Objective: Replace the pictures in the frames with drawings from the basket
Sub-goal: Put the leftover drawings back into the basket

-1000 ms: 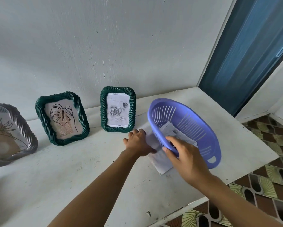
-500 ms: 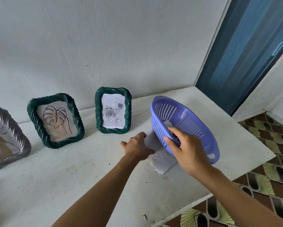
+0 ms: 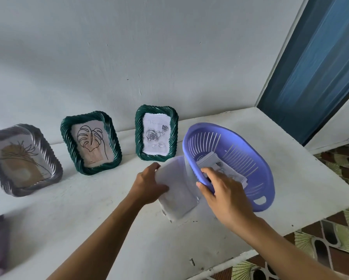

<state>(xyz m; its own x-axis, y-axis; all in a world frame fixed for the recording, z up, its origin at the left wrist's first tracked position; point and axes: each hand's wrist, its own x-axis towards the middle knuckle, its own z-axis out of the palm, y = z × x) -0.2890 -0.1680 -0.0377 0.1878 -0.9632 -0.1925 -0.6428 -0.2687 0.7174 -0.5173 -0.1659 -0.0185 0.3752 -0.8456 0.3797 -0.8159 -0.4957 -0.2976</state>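
Right hand (image 3: 226, 195), fingers clamped on the basket (image 3: 248, 156) rim, tilts it (clearing room, I'd guess); left hand (image 3: 147, 184) fingers pinch the sheet (image 3: 175, 188) at its raised edge.

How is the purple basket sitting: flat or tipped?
Tipped. The right hand grips the basket rim, holding that side off the table.

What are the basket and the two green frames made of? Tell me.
The basket: likely moulded plastic, smooth matte purple, with even slots and a cut-out handle. The leaf frame and rose frame: twisted rope-like ridges with glossy dark green sheen, perhaps plastic or resin; cannot say for sure.
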